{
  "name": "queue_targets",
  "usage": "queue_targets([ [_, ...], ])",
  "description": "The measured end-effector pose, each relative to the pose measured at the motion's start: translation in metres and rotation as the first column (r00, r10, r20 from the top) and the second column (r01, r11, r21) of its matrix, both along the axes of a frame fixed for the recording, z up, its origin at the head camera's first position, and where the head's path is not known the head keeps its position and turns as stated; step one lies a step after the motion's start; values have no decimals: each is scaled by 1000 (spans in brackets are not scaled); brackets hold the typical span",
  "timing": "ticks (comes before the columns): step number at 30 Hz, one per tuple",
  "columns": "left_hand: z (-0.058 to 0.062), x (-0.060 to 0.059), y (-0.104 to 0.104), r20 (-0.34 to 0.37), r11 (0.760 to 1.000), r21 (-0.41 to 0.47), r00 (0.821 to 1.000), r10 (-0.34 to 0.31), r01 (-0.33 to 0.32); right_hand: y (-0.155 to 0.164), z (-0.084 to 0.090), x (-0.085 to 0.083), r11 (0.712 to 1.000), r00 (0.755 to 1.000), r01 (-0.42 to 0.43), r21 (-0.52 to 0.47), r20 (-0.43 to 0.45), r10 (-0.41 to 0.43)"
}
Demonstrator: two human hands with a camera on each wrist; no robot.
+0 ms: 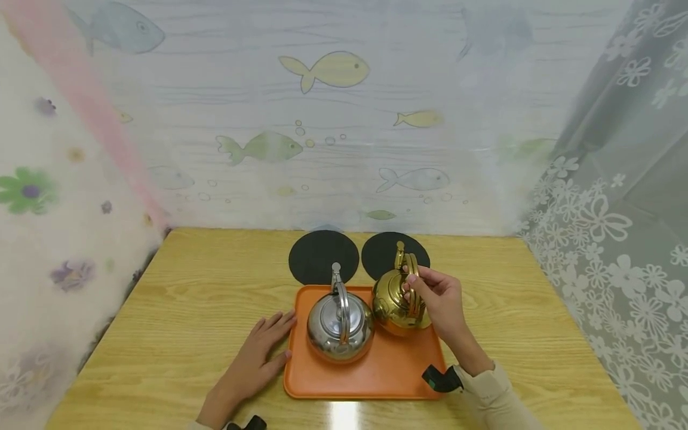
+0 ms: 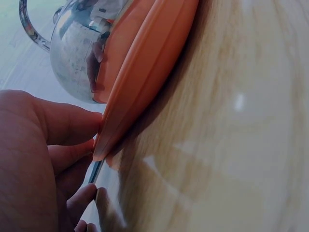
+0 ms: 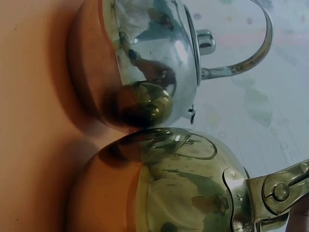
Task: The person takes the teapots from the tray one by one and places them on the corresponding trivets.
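A silver kettle (image 1: 340, 328) stands on the left part of an orange tray (image 1: 389, 379), its arched handle upright. Beside it on the right is a gold kettle (image 1: 395, 298), and the two bodies meet or nearly meet in the right wrist view. My right hand (image 1: 441, 298) grips the gold kettle's raised handle between thumb and fingers. At the tray's left rim rests my left hand (image 1: 258, 355), fingers extended, thumb and fingertips against the edge. The left wrist view shows this thumb (image 2: 72, 123) touching the orange rim close to the silver kettle.
Two round black mats, a left one (image 1: 322, 257) and a right one (image 1: 416, 248), lie side by side behind the tray on the wooden table (image 1: 204, 298). A fish-patterned curtain (image 1: 344, 149) hangs along the table's back edge. Flowered sheer fabric (image 1: 634, 269) hangs at the right.
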State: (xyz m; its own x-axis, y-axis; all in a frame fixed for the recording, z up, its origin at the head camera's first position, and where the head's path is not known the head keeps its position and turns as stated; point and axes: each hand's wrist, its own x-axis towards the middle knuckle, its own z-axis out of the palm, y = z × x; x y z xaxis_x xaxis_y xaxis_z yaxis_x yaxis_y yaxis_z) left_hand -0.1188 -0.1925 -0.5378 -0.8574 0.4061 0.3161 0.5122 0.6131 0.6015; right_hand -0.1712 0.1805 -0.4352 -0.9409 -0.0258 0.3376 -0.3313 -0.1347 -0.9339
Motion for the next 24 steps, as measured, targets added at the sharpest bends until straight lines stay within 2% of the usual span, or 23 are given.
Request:
queue_targets([
  [5, 0, 1, 0, 8, 1000, 7, 1000, -2, 1, -1, 2, -1, 1000, 1000, 7, -24, 11, -7],
  [12, 1, 1, 0, 25, 1000, 16, 1000, 4, -4, -2, 4, -4, 1000, 1000, 19, 3, 12, -19],
  [18, 2, 0, 0, 46, 1000, 21, 999, 11, -12, -2, 4, -8, 999, 999, 29, -13, 14, -29],
  [24, 1, 0, 0, 34, 1000, 16, 999, 13, -14, -2, 5, -11, 1000, 1000, 20, -21, 15, -20],
])
